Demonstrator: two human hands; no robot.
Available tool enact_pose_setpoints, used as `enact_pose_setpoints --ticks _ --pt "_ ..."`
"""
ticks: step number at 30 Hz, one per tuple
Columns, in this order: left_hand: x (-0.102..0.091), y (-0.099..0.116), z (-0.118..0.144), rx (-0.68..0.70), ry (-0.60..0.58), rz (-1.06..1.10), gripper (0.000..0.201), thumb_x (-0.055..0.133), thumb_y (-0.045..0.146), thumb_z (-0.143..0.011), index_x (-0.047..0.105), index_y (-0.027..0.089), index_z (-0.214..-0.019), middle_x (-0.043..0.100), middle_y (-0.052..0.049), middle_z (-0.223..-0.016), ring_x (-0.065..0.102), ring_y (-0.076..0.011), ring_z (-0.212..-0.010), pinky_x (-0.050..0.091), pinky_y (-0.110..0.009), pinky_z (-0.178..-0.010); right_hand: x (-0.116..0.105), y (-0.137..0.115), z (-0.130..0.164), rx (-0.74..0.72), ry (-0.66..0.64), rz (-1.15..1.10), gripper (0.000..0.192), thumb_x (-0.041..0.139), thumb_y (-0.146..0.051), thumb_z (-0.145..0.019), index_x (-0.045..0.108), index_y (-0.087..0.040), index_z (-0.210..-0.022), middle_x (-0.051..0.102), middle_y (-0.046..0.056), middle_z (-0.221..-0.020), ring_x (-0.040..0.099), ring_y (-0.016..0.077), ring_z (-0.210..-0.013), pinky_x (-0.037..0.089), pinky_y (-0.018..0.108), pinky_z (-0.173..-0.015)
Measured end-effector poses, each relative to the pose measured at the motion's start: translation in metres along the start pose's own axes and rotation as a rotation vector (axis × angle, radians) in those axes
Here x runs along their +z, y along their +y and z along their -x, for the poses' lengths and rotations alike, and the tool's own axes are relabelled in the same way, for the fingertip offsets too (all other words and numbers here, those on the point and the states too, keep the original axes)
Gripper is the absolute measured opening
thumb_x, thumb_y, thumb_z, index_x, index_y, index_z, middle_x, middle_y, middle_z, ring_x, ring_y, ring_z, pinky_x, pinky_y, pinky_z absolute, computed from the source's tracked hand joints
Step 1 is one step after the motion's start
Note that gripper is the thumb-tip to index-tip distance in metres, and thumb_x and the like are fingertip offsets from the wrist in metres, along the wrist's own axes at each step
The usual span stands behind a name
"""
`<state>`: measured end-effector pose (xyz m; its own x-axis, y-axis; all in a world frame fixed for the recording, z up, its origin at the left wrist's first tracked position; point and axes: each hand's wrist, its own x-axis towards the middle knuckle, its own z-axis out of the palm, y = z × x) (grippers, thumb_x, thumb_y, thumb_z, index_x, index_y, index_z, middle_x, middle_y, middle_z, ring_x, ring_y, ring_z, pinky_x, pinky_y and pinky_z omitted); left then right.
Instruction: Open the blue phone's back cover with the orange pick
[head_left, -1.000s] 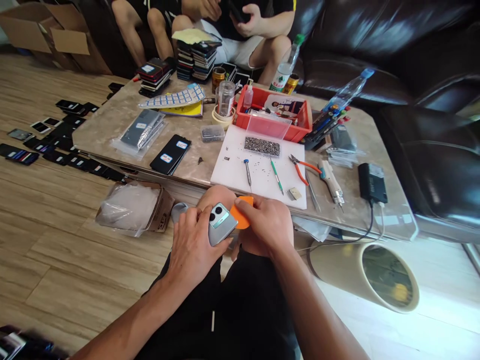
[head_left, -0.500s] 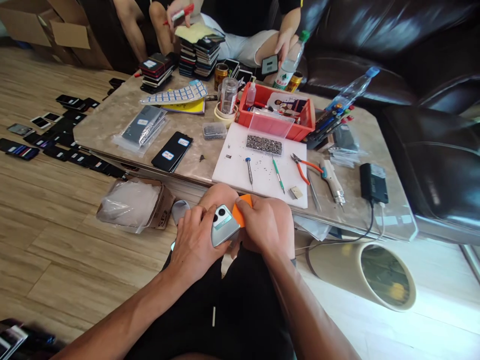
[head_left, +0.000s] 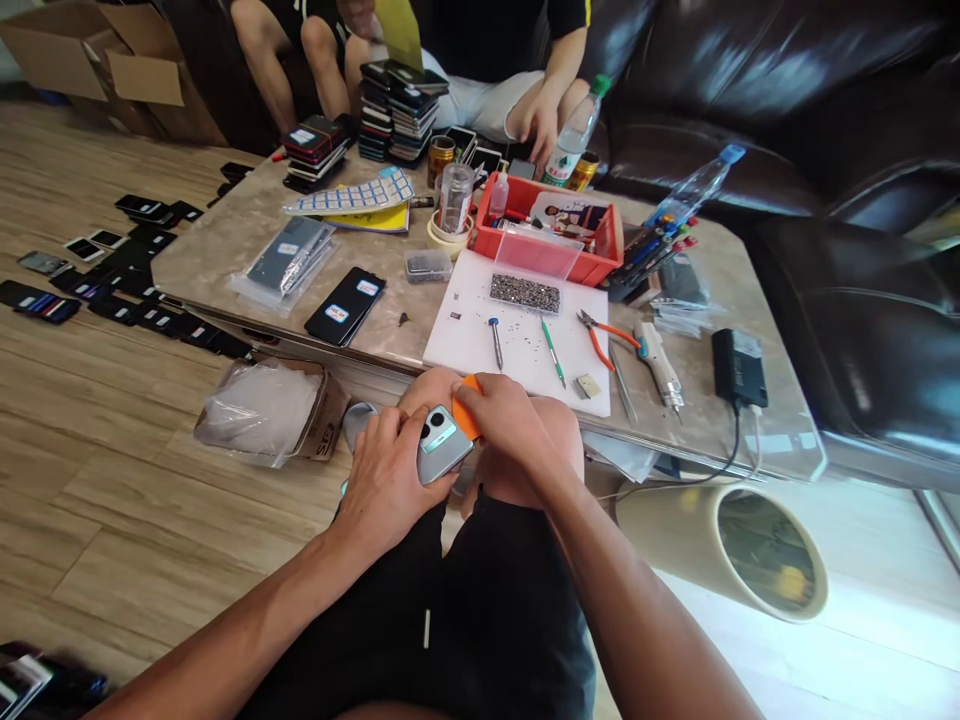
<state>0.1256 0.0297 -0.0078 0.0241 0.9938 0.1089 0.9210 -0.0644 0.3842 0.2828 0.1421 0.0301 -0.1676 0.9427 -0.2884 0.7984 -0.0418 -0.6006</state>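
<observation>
My left hand (head_left: 386, 485) grips a silver-green phone (head_left: 441, 447), back side up with its two camera lenses showing, over my knees in front of the table. My right hand (head_left: 517, 425) pinches an orange plastic pry card (head_left: 466, 418) against the phone's right edge near the camera end. Most of the card is hidden under my fingers. Both hands rest on my lap above black shorts.
A marble table (head_left: 225, 245) holds a white mat (head_left: 480, 345) with screwdrivers, pliers (head_left: 604, 335), a screw tray, a red bin (head_left: 555, 230) and stacked phones (head_left: 401, 110). More phones lie on the floor at the left. People sit behind the table. A cream bucket (head_left: 735, 545) lies on its side at the right.
My right hand has slid the orange card leftward along the phone's edge, covering more of it. A person behind the table lifted a yellow sheet and lowered a hand toward the table.
</observation>
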Motion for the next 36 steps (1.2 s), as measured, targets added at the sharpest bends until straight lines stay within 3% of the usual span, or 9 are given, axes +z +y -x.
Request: enact_pose_setpoints --ticks 3,8,12,17,25,30,36 --pt "-0.001 0.001 0.001 0.004 -0.001 0.004 0.076 0.093 0.042 -0.082 0.064 0.013 -0.146 0.064 -0.013 -0.118 0.062 -0.0364 -0.107 0.056 -0.052 -0.091 0.001 0.0 0.003 0.029 -0.008 -0.014 0.034 0.058 -0.036 -0.104 0.057 -0.024 -0.072 0.067 0.004 -0.067 0.055 0.0195 -0.064 0.036 0.033 -0.066" --pt "-0.004 0.006 0.005 0.027 -0.004 -0.022 0.076 0.087 0.048 -0.089 0.062 0.012 -0.151 0.064 -0.015 -0.122 0.061 -0.0368 -0.108 0.055 -0.054 -0.092 0.009 0.01 0.017 0.037 0.101 -0.131 0.034 0.057 -0.043 -0.104 0.055 -0.025 -0.075 0.068 0.002 -0.074 0.053 0.0196 -0.07 0.036 0.033 -0.069" --pt "-0.009 0.008 0.005 0.038 -0.032 -0.007 0.073 0.082 0.046 -0.093 0.06 0.012 -0.154 0.064 -0.015 -0.121 0.061 -0.0372 -0.108 0.055 -0.055 -0.091 0.014 0.017 0.024 0.021 0.132 -0.263 0.033 0.056 -0.043 -0.103 0.055 -0.025 -0.075 0.065 -0.001 -0.071 0.053 0.0197 -0.07 0.036 0.033 -0.068" --pt "-0.011 0.006 0.004 0.063 -0.039 0.046 0.067 0.081 0.042 -0.095 0.061 0.012 -0.151 0.064 -0.014 -0.118 0.063 -0.0372 -0.11 0.058 -0.057 -0.093 0.015 0.013 0.025 0.054 0.162 -0.238 0.034 0.057 -0.038 -0.103 0.051 -0.027 -0.071 0.063 0.0 -0.069 0.05 0.0205 -0.068 0.035 0.034 -0.068" --pt "-0.01 0.0 0.01 0.254 0.114 -0.106 0.052 0.059 0.041 -0.11 0.06 0.003 -0.145 0.071 -0.019 -0.115 0.069 -0.0345 -0.101 0.064 -0.049 -0.088 0.023 0.005 0.033 0.138 0.255 -0.323 0.03 0.053 -0.042 -0.103 0.056 -0.028 -0.076 0.071 0.003 -0.072 0.058 0.0241 -0.068 0.039 0.035 -0.067" --pt "-0.006 0.007 0.013 0.257 0.191 -0.177 0.047 0.056 0.034 -0.111 0.059 0.003 -0.146 0.073 -0.025 -0.135 0.071 -0.0362 -0.108 0.064 -0.05 -0.094 0.035 0.007 0.039 0.107 0.302 -0.605 0.025 0.05 -0.038 -0.101 0.07 -0.024 -0.106 0.086 0.006 -0.095 0.078 0.0269 -0.093 0.056 0.037 -0.085" --pt "-0.003 0.015 0.012 0.27 0.248 -0.191 0.042 0.058 0.03 -0.11 0.064 0.004 -0.142 0.075 -0.025 -0.14 0.073 -0.0378 -0.116 0.065 -0.05 -0.097 0.036 0.006 0.032 0.124 0.32 -0.667 0.025 0.048 -0.034 -0.101 0.069 -0.022 -0.105 0.084 0.004 -0.085 0.079 0.0256 -0.088 0.058 0.035 -0.087"
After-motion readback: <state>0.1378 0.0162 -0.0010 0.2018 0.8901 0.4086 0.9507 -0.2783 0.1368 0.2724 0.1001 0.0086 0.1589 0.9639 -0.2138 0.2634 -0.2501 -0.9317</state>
